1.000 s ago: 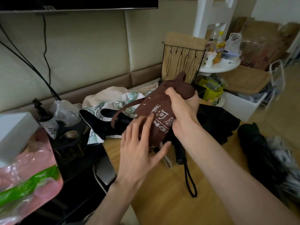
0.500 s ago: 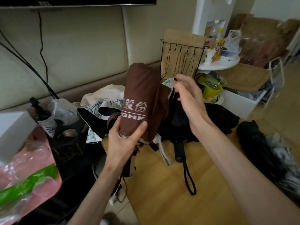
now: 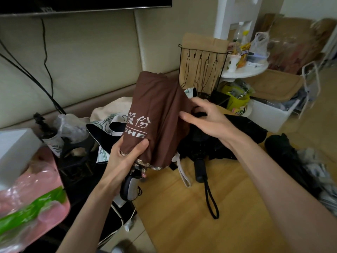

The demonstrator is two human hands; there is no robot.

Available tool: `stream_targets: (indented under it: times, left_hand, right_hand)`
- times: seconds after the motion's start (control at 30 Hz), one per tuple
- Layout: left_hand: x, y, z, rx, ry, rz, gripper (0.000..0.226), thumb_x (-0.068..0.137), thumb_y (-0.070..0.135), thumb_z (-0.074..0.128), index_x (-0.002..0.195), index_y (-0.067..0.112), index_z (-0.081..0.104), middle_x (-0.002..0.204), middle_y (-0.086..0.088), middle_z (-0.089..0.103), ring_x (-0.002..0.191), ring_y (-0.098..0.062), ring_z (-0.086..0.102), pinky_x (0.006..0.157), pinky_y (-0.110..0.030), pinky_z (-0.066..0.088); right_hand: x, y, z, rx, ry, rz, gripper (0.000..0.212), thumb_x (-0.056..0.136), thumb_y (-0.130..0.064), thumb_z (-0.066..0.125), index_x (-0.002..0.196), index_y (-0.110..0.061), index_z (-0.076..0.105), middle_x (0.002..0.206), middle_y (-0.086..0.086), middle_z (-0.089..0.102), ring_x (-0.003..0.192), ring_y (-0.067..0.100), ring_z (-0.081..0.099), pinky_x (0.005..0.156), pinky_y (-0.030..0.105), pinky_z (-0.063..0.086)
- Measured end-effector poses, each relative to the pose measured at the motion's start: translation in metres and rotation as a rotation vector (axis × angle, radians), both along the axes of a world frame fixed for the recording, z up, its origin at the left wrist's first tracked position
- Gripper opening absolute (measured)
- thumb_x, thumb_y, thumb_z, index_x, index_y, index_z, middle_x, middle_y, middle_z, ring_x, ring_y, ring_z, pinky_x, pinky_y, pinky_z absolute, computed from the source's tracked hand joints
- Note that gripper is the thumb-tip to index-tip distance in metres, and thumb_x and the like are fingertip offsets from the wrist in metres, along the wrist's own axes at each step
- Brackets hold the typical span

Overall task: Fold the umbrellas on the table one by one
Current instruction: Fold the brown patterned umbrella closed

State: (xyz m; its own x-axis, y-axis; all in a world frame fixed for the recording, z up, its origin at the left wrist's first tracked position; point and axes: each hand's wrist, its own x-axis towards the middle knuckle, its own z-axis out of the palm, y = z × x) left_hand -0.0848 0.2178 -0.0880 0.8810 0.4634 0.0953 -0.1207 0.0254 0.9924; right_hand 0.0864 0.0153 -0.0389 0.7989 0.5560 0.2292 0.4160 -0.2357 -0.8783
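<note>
Standing nearly upright above the left edge of the wooden table (image 3: 182,225), the brown umbrella (image 3: 156,110) has its canopy gathered loosely round the shaft, with white lettering facing the camera and a checked trim along the bottom hem. The left grip (image 3: 124,157) grasps it low down, thumb pressed across the front of the fabric and fingers wrapped behind. The umbrella's grey and black handle (image 3: 129,189) hangs out just below the palm. The right grip (image 3: 207,119) is at the canopy's right side, its thumb stretched out and touching the brown cloth, its other fingers half curled above. Whether they pinch a fold or anything else cannot be told, since a dark shape sits behind them. Behind, on the table, lies a black umbrella (image 3: 237,132) with its cloth in a loose heap, its black handle (image 3: 200,168) pointing toward the camera and a wrist loop (image 3: 212,203) trailing on the wood. A white leaf-print umbrella (image 3: 107,123) lies behind and to the left of the brown one, and a dark bundled umbrella (image 3: 284,156) rests near the table's right edge.
</note>
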Motion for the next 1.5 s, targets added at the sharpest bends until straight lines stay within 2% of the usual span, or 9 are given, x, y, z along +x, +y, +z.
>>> stream_targets:
  times: [0.1,0.37,0.53,0.83,0.97,1.07,1.17,1.3,1.5]
  left_hand:
    - [0.003,-0.001,0.0,0.019,-0.015,0.02,0.038,0.077,0.035,0.085,0.11,0.022,0.071,0.099,0.006,0.081,0.089,-0.008,0.077,0.069,-0.015,0.058]
    - [0.014,0.002,-0.006,0.108,-0.026,0.093,0.038,0.076,0.031,0.085,0.112,0.029,0.07,0.102,0.015,0.08,0.096,-0.005,0.076,0.076,-0.014,0.057]
    - [0.014,0.003,-0.011,0.101,-0.009,0.104,0.044,0.076,0.034,0.086,0.116,0.03,0.069,0.106,0.011,0.079,0.098,-0.017,0.077,0.071,-0.034,0.063]
    - [0.016,0.0,-0.007,0.082,-0.017,0.05,0.043,0.076,0.031,0.083,0.115,0.019,0.07,0.098,0.009,0.081,0.083,-0.009,0.077,0.064,-0.018,0.06]
    - [0.015,-0.004,-0.006,0.033,-0.007,0.001,0.049,0.074,0.034,0.08,0.118,0.016,0.067,0.091,0.007,0.081,0.067,-0.01,0.074,0.055,-0.021,0.06]
    - [0.013,0.001,-0.006,0.029,-0.002,0.001,0.052,0.074,0.034,0.08,0.121,0.016,0.067,0.1,0.007,0.081,0.084,-0.011,0.078,0.064,-0.019,0.06]
    - [0.014,0.005,-0.008,0.075,0.0,0.007,0.049,0.076,0.032,0.082,0.12,0.019,0.068,0.105,0.004,0.081,0.092,-0.014,0.078,0.071,-0.021,0.061]
    - [0.015,0.0,-0.009,0.082,0.001,-0.004,0.043,0.077,0.033,0.082,0.115,0.02,0.068,0.097,0.0,0.08,0.074,-0.024,0.073,0.057,-0.03,0.061]
    - [0.015,-0.004,-0.005,0.036,-0.006,-0.023,0.046,0.075,0.034,0.079,0.115,0.017,0.067,0.092,0.006,0.081,0.068,-0.011,0.074,0.056,-0.024,0.06]
  right_hand:
    - [0.003,-0.005,-0.002,0.178,-0.087,-0.086,0.014,0.098,-0.016,0.075,0.107,-0.006,0.079,0.112,0.007,0.073,0.096,-0.007,0.068,0.084,0.012,0.053]
    - [0.007,-0.018,-0.015,0.249,-0.161,-0.117,0.017,0.102,-0.017,0.067,0.11,-0.007,0.078,0.12,0.007,0.068,0.109,0.003,0.066,0.095,0.023,0.055]
    - [0.01,-0.029,-0.014,-0.044,-0.08,-0.009,0.021,0.09,-0.039,0.076,0.109,-0.031,0.072,0.125,-0.006,0.055,0.105,-0.003,0.064,0.086,0.019,0.055]
    - [0.005,-0.045,0.006,0.213,0.021,0.04,0.028,0.091,-0.027,0.076,0.091,0.001,0.072,0.094,0.004,0.076,0.094,0.011,0.072,0.09,0.021,0.053]
    - [0.011,-0.051,0.008,0.039,0.092,0.208,0.045,0.075,-0.025,0.088,0.114,-0.015,0.07,0.119,-0.002,0.072,0.112,0.008,0.07,0.098,0.025,0.056]
    - [0.019,-0.057,0.008,-0.313,-0.062,0.226,0.055,0.076,-0.022,0.091,0.127,-0.027,0.072,0.127,-0.016,0.068,0.116,0.002,0.067,0.099,0.027,0.057]
    - [0.02,-0.058,0.009,-0.187,-0.032,0.171,0.025,0.082,-0.013,0.082,0.106,-0.02,0.08,0.106,-0.012,0.08,0.103,0.001,0.074,0.102,0.024,0.056]
    - [0.01,-0.061,0.01,0.08,0.028,0.13,0.025,0.079,-0.02,0.083,0.097,-0.005,0.074,0.101,0.005,0.081,0.101,0.015,0.077,0.099,0.027,0.058]
    - [0.0,-0.061,0.008,-0.09,0.16,0.25,0.056,0.083,-0.005,0.084,0.13,-0.028,0.063,0.121,-0.004,0.077,0.112,0.01,0.074,0.093,0.019,0.057]
